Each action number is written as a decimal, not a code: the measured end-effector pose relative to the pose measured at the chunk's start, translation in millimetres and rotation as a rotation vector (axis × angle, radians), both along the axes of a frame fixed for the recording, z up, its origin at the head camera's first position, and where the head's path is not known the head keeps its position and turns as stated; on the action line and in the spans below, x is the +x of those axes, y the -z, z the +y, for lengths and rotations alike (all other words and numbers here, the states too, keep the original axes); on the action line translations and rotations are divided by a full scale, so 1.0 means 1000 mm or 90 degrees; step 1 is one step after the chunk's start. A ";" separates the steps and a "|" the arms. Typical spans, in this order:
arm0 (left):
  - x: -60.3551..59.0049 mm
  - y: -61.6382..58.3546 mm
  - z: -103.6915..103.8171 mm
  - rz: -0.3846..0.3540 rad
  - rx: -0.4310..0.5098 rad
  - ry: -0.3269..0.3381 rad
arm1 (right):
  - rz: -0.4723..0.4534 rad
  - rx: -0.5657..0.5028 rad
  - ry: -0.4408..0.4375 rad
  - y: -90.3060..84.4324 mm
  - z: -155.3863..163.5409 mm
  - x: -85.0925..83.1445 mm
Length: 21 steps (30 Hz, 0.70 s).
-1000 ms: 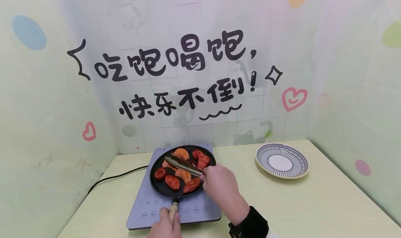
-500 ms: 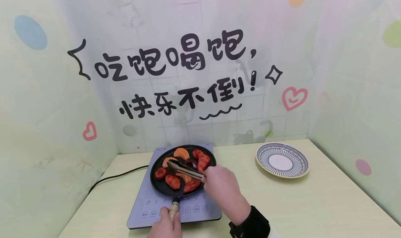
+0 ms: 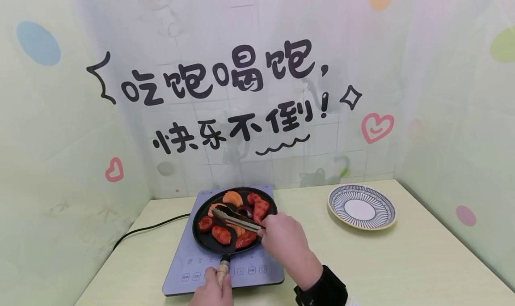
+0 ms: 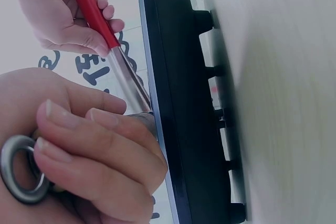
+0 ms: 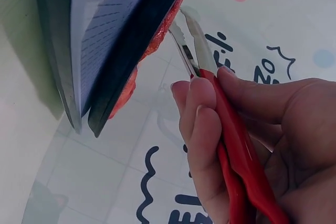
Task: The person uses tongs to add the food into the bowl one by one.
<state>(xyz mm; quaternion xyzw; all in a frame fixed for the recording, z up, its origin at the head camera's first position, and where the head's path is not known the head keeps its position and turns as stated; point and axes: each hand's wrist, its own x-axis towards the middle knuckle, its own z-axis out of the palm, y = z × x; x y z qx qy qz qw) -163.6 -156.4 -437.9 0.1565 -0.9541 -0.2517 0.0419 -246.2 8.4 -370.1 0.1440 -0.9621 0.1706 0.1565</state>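
My left hand (image 3: 213,289) grips the wooden handle (image 3: 223,269) of a black frying pan (image 3: 207,242); the handle's metal ring (image 4: 23,169) shows in the left wrist view. In my right hand (image 3: 284,236) is a pair of red-handled metal tongs (image 3: 239,221), reaching leftward over the pan. The tong tips are at an orange, striped piece of food (image 3: 216,209); whether they pinch it I cannot tell. Around them lie a red sausage (image 3: 221,235), another reddish piece (image 3: 246,239), a round red slice (image 3: 205,224), an orange piece (image 3: 232,199) and a spotted red piece (image 3: 260,207).
The pan stands on a lilac induction cooker (image 3: 181,261) with touch buttons along its front. A black cable (image 3: 153,226) runs from it to the left. A blue-patterned white plate (image 3: 360,210) stands at the back right of the table (image 3: 374,261). Printed curtains surround the table.
The tongs have come lower toward the food, and their arms look closer together than a second ago. My left hand and the pan have stayed in place.
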 end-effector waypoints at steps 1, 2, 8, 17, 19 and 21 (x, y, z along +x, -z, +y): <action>0.000 0.000 0.000 0.001 0.001 0.002 | -0.002 -0.007 -0.003 -0.001 0.000 0.001; 0.001 0.000 -0.001 0.004 0.001 0.003 | -0.005 -0.013 -0.006 -0.002 0.000 0.001; 0.001 0.000 -0.001 0.006 0.002 0.003 | -0.034 -0.053 -0.019 -0.006 0.001 0.005; 0.000 0.000 0.000 0.005 0.010 0.002 | -0.025 -0.081 -0.016 -0.010 0.008 0.007; 0.000 0.000 -0.001 0.005 0.009 0.001 | -0.028 -0.082 -0.012 -0.011 0.009 0.008; 0.001 0.001 -0.001 0.004 0.009 0.000 | -0.030 -0.084 -0.005 -0.012 0.011 0.009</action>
